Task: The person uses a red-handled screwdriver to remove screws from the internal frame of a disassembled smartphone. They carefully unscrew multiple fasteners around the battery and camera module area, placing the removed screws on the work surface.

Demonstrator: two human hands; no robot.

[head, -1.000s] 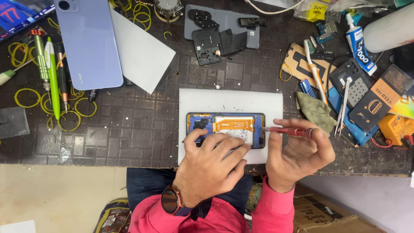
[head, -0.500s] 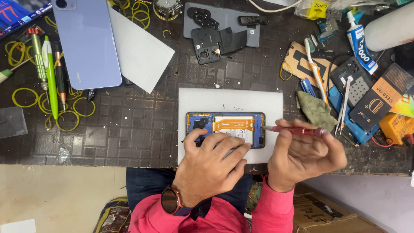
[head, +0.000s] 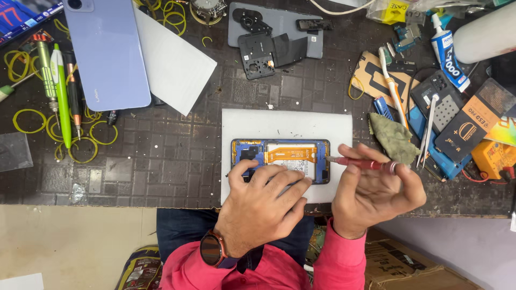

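Opened phone [head: 281, 159] lies on the white mat [head: 285, 124] at the table's near edge. Left hand [head: 262, 201] presses flat on it, fingers spread. Right hand [head: 376, 190] pinches a red screwdriver [head: 361, 163], tip at the phone's right end.

This is a phone repair workshop. An opened phone [head: 280, 161] lies on a white mat [head: 286, 124] on a dark, worn counter [head: 161, 161]. Around it sit a removed back cover [head: 107, 51], loose phone parts [head: 269, 51], screwdrivers [head: 60, 86], a glue tube [head: 450, 53], a toothbrush [head: 395, 94], rubber bands [head: 29, 119] and a cleaning rag [head: 393, 137].
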